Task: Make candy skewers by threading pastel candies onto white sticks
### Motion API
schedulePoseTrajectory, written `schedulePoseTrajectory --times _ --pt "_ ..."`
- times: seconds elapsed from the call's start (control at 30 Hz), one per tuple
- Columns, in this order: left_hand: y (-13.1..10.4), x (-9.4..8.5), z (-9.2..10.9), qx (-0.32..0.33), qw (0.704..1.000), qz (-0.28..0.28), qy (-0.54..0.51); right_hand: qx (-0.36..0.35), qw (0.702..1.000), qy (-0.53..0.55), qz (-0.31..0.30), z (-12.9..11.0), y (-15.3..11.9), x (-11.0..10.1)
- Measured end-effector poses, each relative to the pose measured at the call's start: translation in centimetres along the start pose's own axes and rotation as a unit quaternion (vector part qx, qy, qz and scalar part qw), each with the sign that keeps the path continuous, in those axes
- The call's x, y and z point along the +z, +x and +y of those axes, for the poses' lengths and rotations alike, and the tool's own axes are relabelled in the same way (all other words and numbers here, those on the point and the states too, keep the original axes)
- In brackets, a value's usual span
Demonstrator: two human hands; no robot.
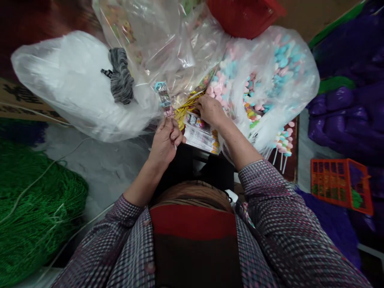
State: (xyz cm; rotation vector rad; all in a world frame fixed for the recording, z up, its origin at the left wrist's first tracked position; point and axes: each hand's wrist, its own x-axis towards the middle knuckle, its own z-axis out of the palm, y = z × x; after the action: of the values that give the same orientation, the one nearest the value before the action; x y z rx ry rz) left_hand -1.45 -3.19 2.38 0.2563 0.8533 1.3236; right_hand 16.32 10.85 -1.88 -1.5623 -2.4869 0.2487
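Note:
In my left hand (166, 140), the fingers are closed round the lower end of a small printed candy packet (163, 96), which stands upright above them; a white stick pokes out below. My right hand (211, 110) reaches over a bunch of gold twist ties (189, 105), its fingertips bent together at the ties; what they pinch, if anything, is too small to name. Just below that hand lies a stack of clear printed packets (201, 138). Pink and blue candies (220, 86) lie right of the ties.
A bag of white material (69, 80) with a grey striped cloth (121, 76) is at left. Clear bags fill the back, near a red basin (246, 16). Candy sticks (283, 146), an orange basket (339, 182) and purple sacks (336, 116) are right; green netting (39, 208) lies left.

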Motion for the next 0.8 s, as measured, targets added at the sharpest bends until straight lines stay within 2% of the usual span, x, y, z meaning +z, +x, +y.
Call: schedulePoseTrajectory --times 0.2,0.3,0.37,0.47,0.53,0.6,0.7,0.8 --pt "0.2 -0.2 0.0 -0.007 1.0 0.006 0.002 0.014 0.999 0.014 0.048 0.4 -0.8 -1.8" --pt "0.4 -0.3 -0.4 -0.017 1.0 -0.001 0.003 0.038 0.988 0.115 0.094 0.5 -0.7 -1.8" --pt "0.5 -0.3 -0.6 -0.025 1.0 -0.007 0.001 0.077 0.961 0.234 0.126 0.4 -0.6 -1.4" --pt "0.5 -0.2 -0.8 -0.029 0.999 -0.014 0.005 0.144 0.898 0.392 0.136 0.1 -0.8 -0.8" --pt "0.5 0.0 -0.8 -0.031 0.999 -0.015 0.014 0.173 0.865 0.452 0.131 -0.1 -1.2 -0.7" --pt "0.4 0.1 -0.8 -0.034 0.999 -0.015 0.025 0.183 0.845 0.487 0.127 -0.4 -1.7 -0.9" --pt "0.5 0.2 -0.8 -0.039 0.998 -0.019 0.037 0.169 0.841 0.501 0.115 -1.3 -2.8 -1.8" --pt "0.9 0.3 -1.3 -0.034 0.997 -0.027 0.059 0.141 0.86 0.481 0.099 -3.2 -4.8 -3.0"
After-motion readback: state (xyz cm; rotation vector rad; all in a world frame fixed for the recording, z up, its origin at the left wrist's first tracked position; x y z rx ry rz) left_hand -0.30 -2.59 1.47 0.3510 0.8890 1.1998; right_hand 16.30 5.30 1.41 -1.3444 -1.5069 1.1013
